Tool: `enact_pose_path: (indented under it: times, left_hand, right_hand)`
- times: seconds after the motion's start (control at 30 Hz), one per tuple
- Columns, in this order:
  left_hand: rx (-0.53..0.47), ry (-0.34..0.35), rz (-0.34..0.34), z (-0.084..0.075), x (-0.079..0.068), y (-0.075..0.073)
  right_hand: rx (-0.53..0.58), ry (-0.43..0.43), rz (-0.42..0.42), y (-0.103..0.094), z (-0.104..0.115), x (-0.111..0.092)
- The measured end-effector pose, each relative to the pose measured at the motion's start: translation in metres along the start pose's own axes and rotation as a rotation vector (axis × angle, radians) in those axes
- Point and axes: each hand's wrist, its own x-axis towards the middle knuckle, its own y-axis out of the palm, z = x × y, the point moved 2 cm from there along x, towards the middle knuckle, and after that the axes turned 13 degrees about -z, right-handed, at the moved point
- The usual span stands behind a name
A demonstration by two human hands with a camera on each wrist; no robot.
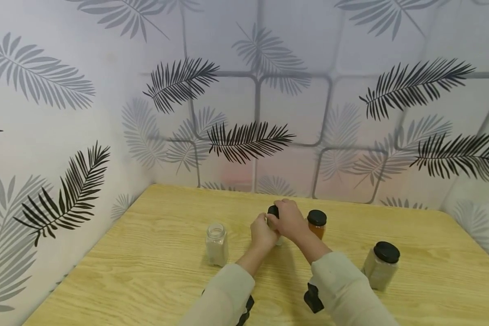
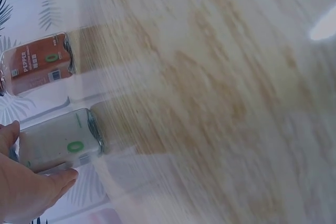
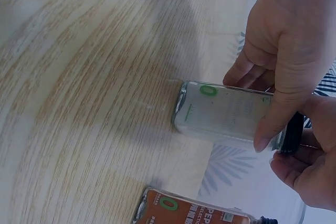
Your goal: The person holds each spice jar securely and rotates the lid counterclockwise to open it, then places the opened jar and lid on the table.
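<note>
A square glass jar (image 3: 220, 111) of pale contents with a green mark stands upright at mid-table, its base at the tabletop. My left hand (image 1: 262, 233) grips the upper part of its body, thumb on one side and fingers on the other. From above, my right hand (image 1: 289, 219) holds the black lid (image 3: 292, 132) at the jar's mouth, with fingertips around the lid's rim. Beside the right hand stands a pepper jar (image 2: 37, 64) with orange-brown contents and a black cap. Both hands hide most of the gripped jar in the head view.
To the left, a glass jar without a lid (image 1: 217, 246) stands on the wooden table (image 1: 146, 253). Another jar with a black lid (image 1: 382, 266) is at the right, near the right sleeve. A wall with leaf patterns (image 1: 293, 104) rises behind the table.
</note>
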Motion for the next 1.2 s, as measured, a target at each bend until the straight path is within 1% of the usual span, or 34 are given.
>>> enact_pose_path:
  times: [0.23, 0.4, 0.53, 0.67, 0.87, 1.07, 1.2]
  left_hand:
    - [0.046, 0.014, -0.008, 0.000, 0.000, 0.002]
    - [0.017, -0.020, 0.006, 0.002, -0.002, 0.002]
    - [0.008, -0.053, 0.030, 0.006, -0.002, 0.003]
    - [0.013, -0.061, 0.062, 0.010, -0.001, 0.003]
    - [0.006, -0.093, 0.106, 0.011, 0.000, 0.001]
    - [0.029, -0.064, 0.120, 0.014, 0.000, 0.001]
    - [0.006, -0.040, 0.139, 0.018, 0.001, 0.001]
  right_hand:
    - [0.005, -0.012, -0.030, -0.002, -0.001, -0.001]
    - [0.014, -0.021, -0.034, -0.003, -0.002, -0.002]
    - [0.019, -0.018, -0.025, -0.003, -0.001, -0.002]
    - [0.024, -0.009, -0.018, -0.003, 0.000, -0.003]
    - [0.022, -0.010, -0.014, -0.004, 0.000, -0.002]
    - [0.021, -0.020, -0.026, -0.005, 0.000, -0.002]
    - [0.013, -0.035, -0.036, -0.005, 0.001, -0.002]
